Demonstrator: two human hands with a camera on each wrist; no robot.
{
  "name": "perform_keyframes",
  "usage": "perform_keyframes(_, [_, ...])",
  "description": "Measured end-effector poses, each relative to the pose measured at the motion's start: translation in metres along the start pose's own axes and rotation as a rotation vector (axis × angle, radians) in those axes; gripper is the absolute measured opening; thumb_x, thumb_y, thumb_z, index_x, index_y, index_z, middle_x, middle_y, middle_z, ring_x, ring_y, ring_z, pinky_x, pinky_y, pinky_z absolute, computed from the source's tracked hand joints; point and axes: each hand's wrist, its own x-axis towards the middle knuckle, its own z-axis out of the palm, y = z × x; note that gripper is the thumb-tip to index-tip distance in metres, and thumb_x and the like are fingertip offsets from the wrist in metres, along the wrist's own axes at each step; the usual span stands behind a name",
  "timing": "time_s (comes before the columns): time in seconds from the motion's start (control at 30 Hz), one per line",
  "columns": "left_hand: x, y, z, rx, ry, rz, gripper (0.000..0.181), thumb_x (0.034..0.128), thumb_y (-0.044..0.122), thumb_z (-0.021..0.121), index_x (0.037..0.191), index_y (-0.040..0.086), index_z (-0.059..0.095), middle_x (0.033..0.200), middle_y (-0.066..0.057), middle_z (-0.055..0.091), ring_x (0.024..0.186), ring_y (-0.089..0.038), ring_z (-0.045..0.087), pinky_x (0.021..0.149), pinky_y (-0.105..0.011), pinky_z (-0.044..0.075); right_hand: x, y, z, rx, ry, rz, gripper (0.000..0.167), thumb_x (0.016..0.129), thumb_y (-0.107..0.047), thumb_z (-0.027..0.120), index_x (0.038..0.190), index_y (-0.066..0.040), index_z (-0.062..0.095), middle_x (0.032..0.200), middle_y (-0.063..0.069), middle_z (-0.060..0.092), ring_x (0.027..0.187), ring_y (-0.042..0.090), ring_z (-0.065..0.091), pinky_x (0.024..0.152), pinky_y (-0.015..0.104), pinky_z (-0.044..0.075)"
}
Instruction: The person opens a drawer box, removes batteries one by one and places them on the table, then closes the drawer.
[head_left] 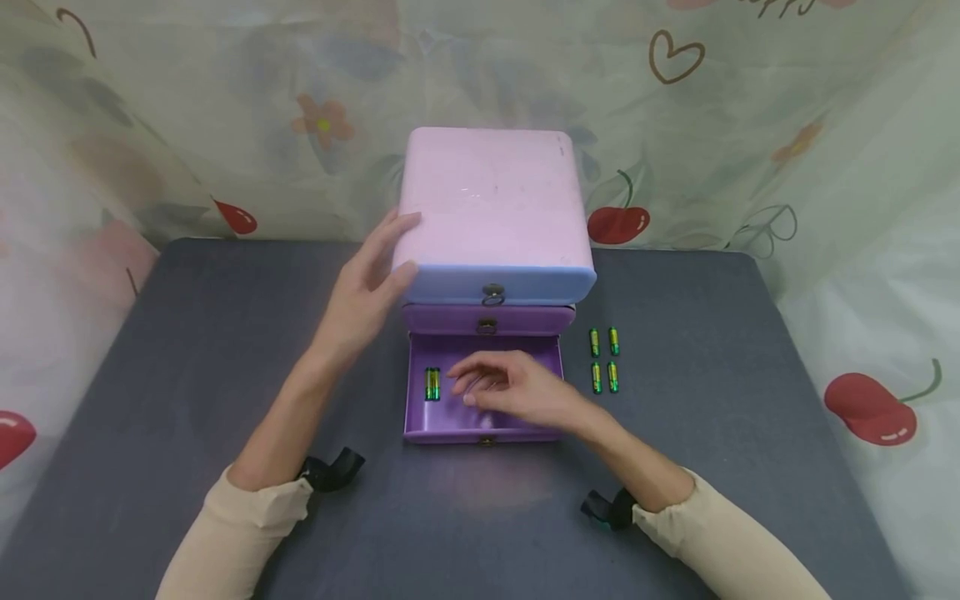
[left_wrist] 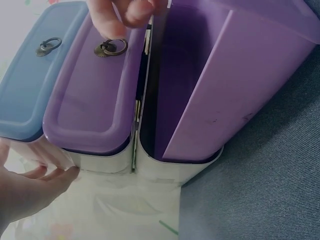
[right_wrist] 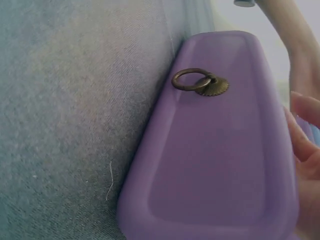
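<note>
A small drawer cabinet (head_left: 495, 200) with a pink top stands on the table, its purple bottom drawer (head_left: 450, 423) pulled out. Two green-and-yellow batteries (head_left: 432, 384) lie side by side in the left part of that drawer. Over the drawer, just right of this pair, is my right hand (head_left: 517, 387), fingers loosely bent and nothing visible in them. My left hand (head_left: 360, 287) rests against the cabinet's left side, thumb and fingertips at the top edge. The left wrist view also has this left hand (left_wrist: 30, 195) touching the cabinet's side.
Several more batteries (head_left: 604, 360) stand in two short rows right of the drawer. Above the pulled-out drawer, a purple drawer (head_left: 442, 320) and a blue one (head_left: 450, 285) are closed, each with a ring pull. A patterned curtain (head_left: 322, 183) hangs behind the table.
</note>
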Motion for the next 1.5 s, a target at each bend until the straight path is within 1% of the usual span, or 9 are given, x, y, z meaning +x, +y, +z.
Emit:
perform_keyframes(0.17, [0.001,0.000,0.001,-0.008,-0.002,-0.020,0.046,0.0988,0.005,0.056,0.145,0.005,0.050,0.162,-0.006,0.027,0.148,-0.014,0.023,0.120,-0.032,0.021,0.005,0.005,0.004,-0.103,0.068,-0.011,0.033,0.091,-0.004,0.069,0.123,0.000,0.065,0.109,0.014,0.072,0.092,0.014,0.068,0.079,0.032,0.057])
perform_keyframes(0.3, [0.001,0.001,0.001,-0.015,-0.002,-0.028,0.046,0.0986,0.005,0.057,0.145,0.005,0.050,0.162,-0.006,0.027,0.148,-0.014,0.024,0.120,-0.033,0.023,0.010,0.008,0.007,-0.134,0.108,0.014,0.034,0.090,-0.004,0.071,0.122,0.000,0.065,0.107,0.014,0.072,0.088,0.013,0.068,0.077,0.030,0.058])
perform_keyframes(0.4, [0.001,0.000,0.000,-0.015,0.001,-0.028,0.046,0.0982,0.005,0.057,0.144,0.005,0.051,0.161,-0.006,0.028,0.148,-0.014,0.024,0.120,-0.034,0.023,0.013,0.008,0.010,-0.139,0.121,0.041,0.035,0.089,-0.005,0.072,0.123,0.000,0.065,0.106,0.013,0.071,0.087,0.014,0.068,0.075,0.028,0.057])
perform_keyframes(0.5, [0.001,-0.001,-0.001,-0.008,0.004,-0.030,0.046,0.0981,0.006,0.058,0.144,0.005,0.051,0.161,-0.005,0.029,0.148,-0.014,0.025,0.119,-0.034,0.023,0.016,0.009,0.011,-0.142,0.113,0.078,0.038,0.088,-0.005,0.074,0.124,0.000,0.064,0.106,0.011,0.071,0.089,0.015,0.068,0.076,0.026,0.057])
perform_keyframes(0.63, [0.000,-0.001,-0.003,0.010,0.003,-0.041,0.047,0.0982,0.007,0.058,0.144,0.007,0.051,0.161,-0.004,0.028,0.148,-0.014,0.025,0.119,-0.035,0.024,0.021,0.010,0.013,-0.189,0.107,0.119,0.039,0.086,-0.005,0.076,0.123,-0.002,0.065,0.103,0.008,0.072,0.090,0.013,0.068,0.077,0.024,0.056])
perform_keyframes(0.8, [0.001,0.000,-0.003,0.008,0.003,-0.041,0.047,0.0981,0.007,0.058,0.144,0.007,0.051,0.161,-0.004,0.029,0.148,-0.015,0.026,0.119,-0.036,0.024,0.028,0.012,0.016,-0.215,0.138,0.152,0.037,0.083,-0.002,0.078,0.118,-0.002,0.068,0.098,0.006,0.073,0.086,0.011,0.069,0.076,0.022,0.056])
perform_keyframes(1.1, [0.001,-0.001,-0.003,-0.014,-0.010,-0.048,0.048,0.0980,0.006,0.058,0.145,0.007,0.050,0.161,-0.002,0.028,0.148,-0.014,0.025,0.119,-0.036,0.023,0.039,0.016,0.015,-0.258,0.150,0.182,0.036,0.080,-0.001,0.079,0.115,0.000,0.069,0.096,0.008,0.074,0.083,0.011,0.070,0.073,0.020,0.056])
perform_keyframes(1.33, [0.000,0.002,-0.004,-0.011,-0.009,-0.052,0.049,0.0975,0.006,0.059,0.145,0.007,0.050,0.161,-0.003,0.029,0.148,-0.014,0.025,0.119,-0.034,0.023,0.048,0.019,0.014,-0.290,0.125,0.216,0.039,0.078,-0.004,0.081,0.115,0.000,0.069,0.095,0.006,0.074,0.080,0.007,0.069,0.073,0.018,0.054])
perform_keyframes(1.5, [0.000,0.002,-0.003,-0.024,-0.007,-0.051,0.048,0.0973,0.005,0.059,0.145,0.005,0.050,0.161,-0.005,0.029,0.148,-0.015,0.024,0.120,-0.033,0.022,0.050,0.022,0.014,-0.312,0.118,0.216,0.040,0.078,-0.008,0.082,0.114,0.001,0.070,0.092,0.004,0.074,0.078,0.006,0.068,0.072,0.018,0.054])
